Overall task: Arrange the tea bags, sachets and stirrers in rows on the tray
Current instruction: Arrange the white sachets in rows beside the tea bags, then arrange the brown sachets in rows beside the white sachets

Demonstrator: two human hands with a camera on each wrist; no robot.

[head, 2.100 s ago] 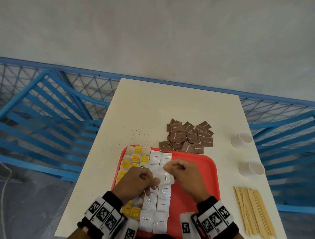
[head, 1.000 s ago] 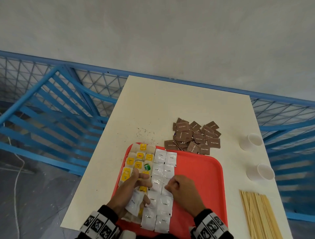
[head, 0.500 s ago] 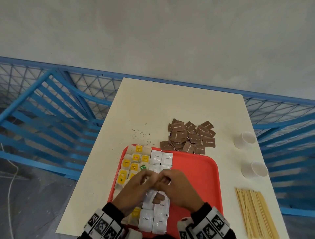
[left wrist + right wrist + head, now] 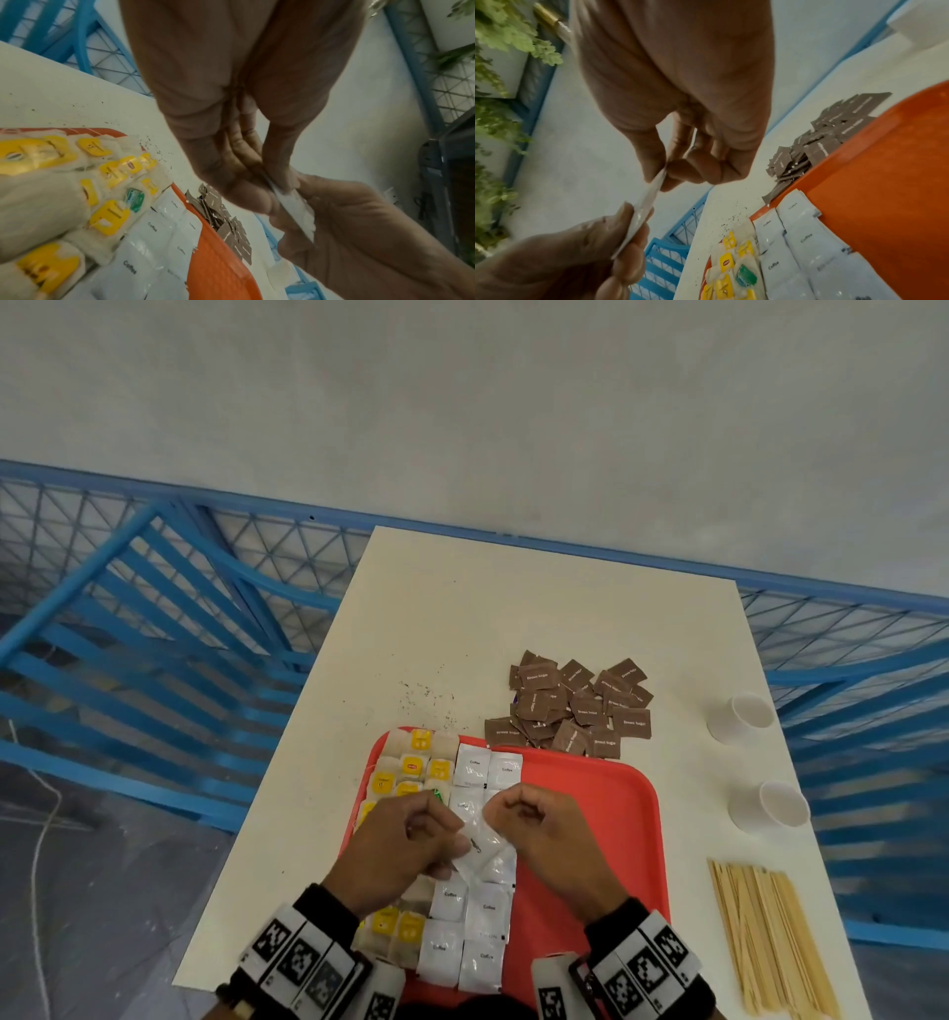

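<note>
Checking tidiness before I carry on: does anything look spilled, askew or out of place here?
Yes. Dark specks, like spilled tea dust, are scattered on the table just beyond the tray. One green-tagged tea bag sits among the yellow-tagged ones. The brown sugar sachets lie in a loose heap off the tray.

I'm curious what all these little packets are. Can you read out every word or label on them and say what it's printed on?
"Coffee": on the white sachets lying in rows on the red tray.
"Brown Sugar": on the brown sachets heaped on the table beyond the tray.
Yellow tea bag tags: a red logo, too blurred to read.
Green tag: print too blurred to read.
Wrist markers: black-and-white patterns, no words.
</note>
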